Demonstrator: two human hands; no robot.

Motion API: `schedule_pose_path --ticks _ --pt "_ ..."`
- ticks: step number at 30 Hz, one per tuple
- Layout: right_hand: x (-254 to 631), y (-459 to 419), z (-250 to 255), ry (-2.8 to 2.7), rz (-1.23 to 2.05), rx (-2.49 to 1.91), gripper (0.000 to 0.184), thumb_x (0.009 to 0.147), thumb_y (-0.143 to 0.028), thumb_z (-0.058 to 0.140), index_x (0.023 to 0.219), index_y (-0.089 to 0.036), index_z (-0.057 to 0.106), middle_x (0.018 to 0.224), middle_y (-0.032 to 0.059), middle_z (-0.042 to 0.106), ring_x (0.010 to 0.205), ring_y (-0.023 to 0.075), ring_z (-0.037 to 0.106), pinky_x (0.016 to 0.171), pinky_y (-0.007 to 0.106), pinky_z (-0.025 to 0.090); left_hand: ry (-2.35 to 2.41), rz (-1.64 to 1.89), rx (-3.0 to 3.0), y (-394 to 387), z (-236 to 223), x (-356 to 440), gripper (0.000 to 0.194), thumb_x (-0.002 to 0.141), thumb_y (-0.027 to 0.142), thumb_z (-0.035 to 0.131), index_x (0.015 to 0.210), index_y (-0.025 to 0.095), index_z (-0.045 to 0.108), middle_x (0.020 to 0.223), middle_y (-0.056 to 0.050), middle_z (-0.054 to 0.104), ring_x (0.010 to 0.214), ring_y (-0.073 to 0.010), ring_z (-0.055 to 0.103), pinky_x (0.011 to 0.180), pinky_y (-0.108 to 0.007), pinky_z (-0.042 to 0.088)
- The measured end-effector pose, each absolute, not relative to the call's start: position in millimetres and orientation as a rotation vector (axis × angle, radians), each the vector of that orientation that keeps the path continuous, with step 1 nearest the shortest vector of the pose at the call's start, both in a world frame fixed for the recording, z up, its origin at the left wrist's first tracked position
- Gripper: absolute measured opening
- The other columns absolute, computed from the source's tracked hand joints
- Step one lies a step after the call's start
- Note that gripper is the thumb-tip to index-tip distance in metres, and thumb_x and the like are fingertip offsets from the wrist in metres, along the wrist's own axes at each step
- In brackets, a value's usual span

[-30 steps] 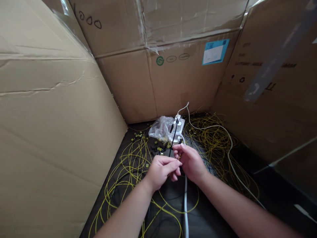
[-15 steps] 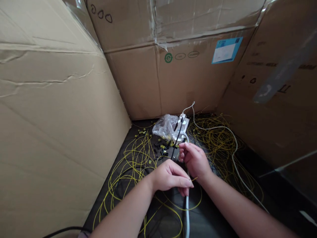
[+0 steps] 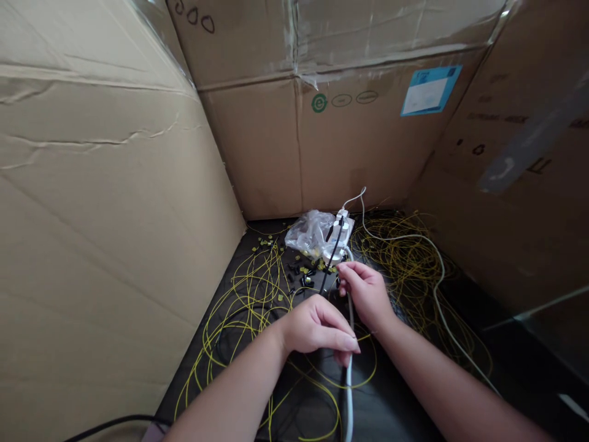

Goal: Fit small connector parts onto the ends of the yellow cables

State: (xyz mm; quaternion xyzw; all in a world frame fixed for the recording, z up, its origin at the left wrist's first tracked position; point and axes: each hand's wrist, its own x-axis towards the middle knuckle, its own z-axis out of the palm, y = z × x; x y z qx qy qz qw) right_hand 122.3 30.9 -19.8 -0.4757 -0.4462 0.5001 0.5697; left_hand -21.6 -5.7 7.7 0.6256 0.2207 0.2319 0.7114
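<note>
My left hand (image 3: 322, 331) is closed in a pinch on a thin yellow cable (image 3: 365, 336), whose short stretch shows just right of the fingertips. Farther forward, my right hand (image 3: 365, 294) has thumb and forefinger pressed together. Whatever is between them is too small to make out. A thick white power cord (image 3: 350, 399) runs beneath both hands. Just ahead of the right hand lie small black parts (image 3: 307, 281) and small yellow pieces (image 3: 304, 269), scattered over the dark surface.
A white power strip (image 3: 339, 236) with plugs sits beside a clear plastic bag (image 3: 310, 233). Loose yellow cable loops (image 3: 248, 288) spread at left; a bigger tangle (image 3: 405, 252) lies right. Cardboard walls (image 3: 257, 153) enclose the back and sides.
My right hand has drawn slightly away from the left fingertips. The left hand keeps its pinch in nearly the same place. The whole view has shifted a little.
</note>
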Motion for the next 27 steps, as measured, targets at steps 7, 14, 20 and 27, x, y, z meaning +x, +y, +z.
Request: schedule_pose_path --ticks 7,14,20,27 --pt "131 35 -20 -1.451 0.633 -1.28 0.023 0.078 -0.035 0.053 0.076 -0.014 0.063 0.069 0.0031 0.06 0.063 0.0134 0.053 0.06 0.025 0.042 0.463 0.475 1.394 -6 11 -23 0.018 0.068 0.027 0.066 0.072 0.01 0.071 0.06 -0.006 0.063 0.054 -0.013 0.057 0.055 -0.025 0.047" --pt "142 39 -23 -2.009 0.139 -1.565 0.016 0.076 -0.024 0.051 0.073 -0.018 0.066 0.078 0.0061 0.056 0.076 0.016 0.051 0.068 0.026 0.039 0.487 0.422 1.399 -6 13 -23 0.02 0.068 0.03 0.066 0.071 0.011 0.07 0.061 -0.007 0.063 0.055 -0.0138 0.057 0.055 -0.025 0.047" --pt "135 32 -22 -2.152 -0.034 -1.7 0.023 0.08 -0.025 0.046 0.07 -0.018 0.065 0.087 0.0082 0.054 0.084 0.0187 0.047 0.068 0.027 0.037 0.484 0.428 1.387 -5 12 -22 0.02 0.067 0.03 0.067 0.07 0.011 0.07 0.06 -0.007 0.063 0.055 -0.0135 0.057 0.056 -0.026 0.047" --pt "128 30 -21 -2.188 -0.032 -1.795 0.025 0.081 -0.032 0.046 0.073 -0.017 0.065 0.088 0.0088 0.053 0.086 0.0199 0.044 0.068 0.027 0.036 0.48 0.434 1.374 -6 9 -21 0.018 0.068 0.028 0.066 0.07 0.01 0.07 0.059 -0.006 0.062 0.053 -0.0125 0.056 0.055 -0.025 0.046"
